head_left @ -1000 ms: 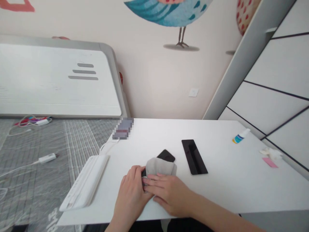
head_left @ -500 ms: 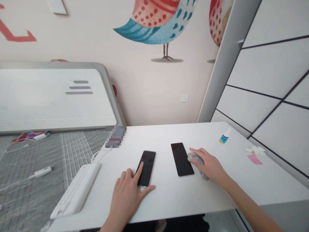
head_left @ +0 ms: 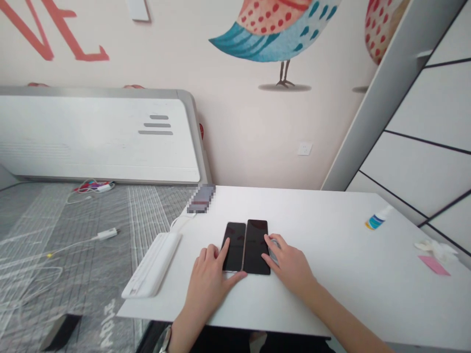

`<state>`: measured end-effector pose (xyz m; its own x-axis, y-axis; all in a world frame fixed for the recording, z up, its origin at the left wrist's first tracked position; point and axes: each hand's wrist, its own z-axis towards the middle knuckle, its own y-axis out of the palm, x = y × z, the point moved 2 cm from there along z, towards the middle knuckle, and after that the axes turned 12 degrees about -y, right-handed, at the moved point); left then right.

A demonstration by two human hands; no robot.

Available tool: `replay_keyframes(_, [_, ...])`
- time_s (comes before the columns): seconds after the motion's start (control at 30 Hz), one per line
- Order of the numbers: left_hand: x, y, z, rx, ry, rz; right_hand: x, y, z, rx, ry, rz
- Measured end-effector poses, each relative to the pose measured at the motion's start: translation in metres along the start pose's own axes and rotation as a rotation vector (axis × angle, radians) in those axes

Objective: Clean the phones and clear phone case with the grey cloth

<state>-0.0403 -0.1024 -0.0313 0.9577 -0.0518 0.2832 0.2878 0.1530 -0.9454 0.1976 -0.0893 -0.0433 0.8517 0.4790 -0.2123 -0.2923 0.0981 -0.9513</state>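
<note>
And over to the middle of the white table: two smartphones, flat, screens up and dark! The narrower smartphone on the left, the wider smartphone on the right, long edges side by side with no visible gap, tops and bottoms nearly level.

Left hand down at the lower end of the pair, fingers spread, no pinch, index fingertip pressing on the narrower screen, thumb stretched along the bottom edges. Dark wristwatch on that wrist.

Right hand on the far side, fingers curled in, tips right at the wider phone's right edge. Grey cloth bunched beneath those fingers, mostly hidden: pinched or merely pressed, impossible to tell from up here.

Further out, a long white case near the table's left edge, a pixelated object at the back corner. Over on the right, a small spray bottle, then crumpled white tissue just beside a pink slip. Below the table's left side, a white charger on a grey mat.
</note>
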Motion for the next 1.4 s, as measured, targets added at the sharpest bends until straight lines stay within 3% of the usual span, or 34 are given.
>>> replay_keyframes(0.2, [-0.01,-0.002,0.007,0.015,0.016,-0.016,-0.006,0.005,0.007,0.016,-0.016,0.113])
replay_keyframes(0.4, [-0.006,-0.009,0.005,0.091,0.015,0.012,0.02,-0.006,0.004,0.143,0.05,0.409])
replay_keyframes(0.5, [0.009,-0.015,-0.002,0.118,0.009,-0.134,0.032,-0.019,-0.004,0.222,0.1,0.624])
replay_keyframes(0.57, [0.03,-0.017,-0.007,-0.002,0.051,-0.353,0.032,-0.029,-0.014,0.229,0.086,0.758])
replay_keyframes(0.73, [0.09,-0.016,-0.01,-0.504,0.102,-0.861,0.016,-0.056,-0.044,0.168,0.04,1.321])
replay_keyframes(0.8, [0.105,-0.016,-0.006,-0.607,0.112,-0.962,0.017,-0.064,-0.055,0.179,0.08,1.438])
replay_keyframes(0.93, [0.116,-0.02,0.003,-0.67,0.122,-0.998,0.037,-0.07,-0.075,0.33,0.24,1.196])
replay_keyframes(1.07, [0.127,-0.024,0.001,-0.724,0.155,-0.899,0.047,-0.068,-0.086,0.413,0.295,1.154])
replay_keyframes(1.27, [0.137,-0.023,0.001,-0.681,0.219,-0.776,0.052,-0.079,-0.098,0.595,0.301,1.07])
replay_keyframes(1.4, [0.142,-0.03,0.024,-0.515,0.276,-0.748,0.076,-0.091,-0.098,0.731,0.312,0.953])
